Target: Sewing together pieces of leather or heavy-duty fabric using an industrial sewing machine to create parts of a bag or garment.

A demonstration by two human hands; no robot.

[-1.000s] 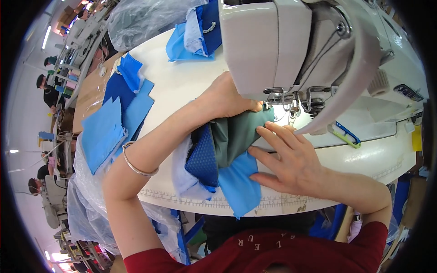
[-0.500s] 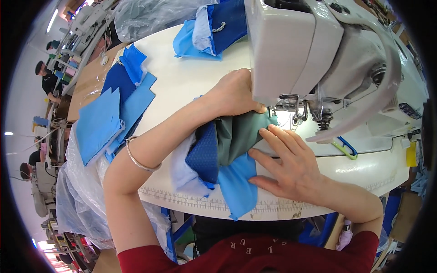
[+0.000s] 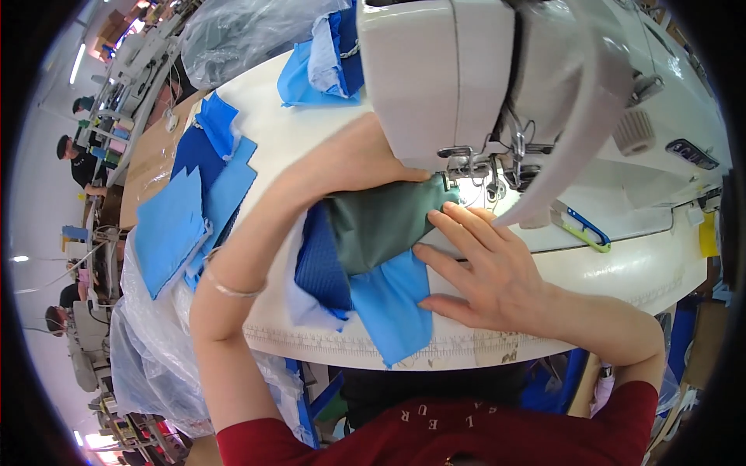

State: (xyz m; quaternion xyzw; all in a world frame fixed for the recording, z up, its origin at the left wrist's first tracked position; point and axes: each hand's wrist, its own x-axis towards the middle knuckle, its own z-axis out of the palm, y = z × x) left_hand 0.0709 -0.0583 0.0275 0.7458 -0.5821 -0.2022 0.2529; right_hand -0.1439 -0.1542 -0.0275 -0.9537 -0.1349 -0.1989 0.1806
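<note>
A piece of dark green fabric [image 3: 381,229] lies under the head of a white sewing machine [image 3: 443,78], its far right corner at the presser foot [image 3: 448,181]. Joined to or layered with it are a light blue piece [image 3: 394,311] and a textured dark blue piece [image 3: 317,256] with a pale fuzzy backing. My left hand [image 3: 359,161] rests on the green fabric's far edge, thumb stretched toward the foot; the machine head hides its other fingers. On the fabric's right edge lies my right hand [image 3: 497,272], open, fingers spread and fingertips close to the needle area.
Cut blue fabric pieces [image 3: 175,221] lie on the table's left; another blue bundle [image 3: 322,74] sits at the back. Thread snips [image 3: 583,227] with blue and green handles lie right of the needle. Clear plastic sheeting [image 3: 148,357] hangs at the left edge. Other people work farther left.
The view has shifted, so machine and fabric appear farther left. The green fabric lies flatter and more spread out. My left hand shows less behind the machine head; my right hand stays on the fabric.
</note>
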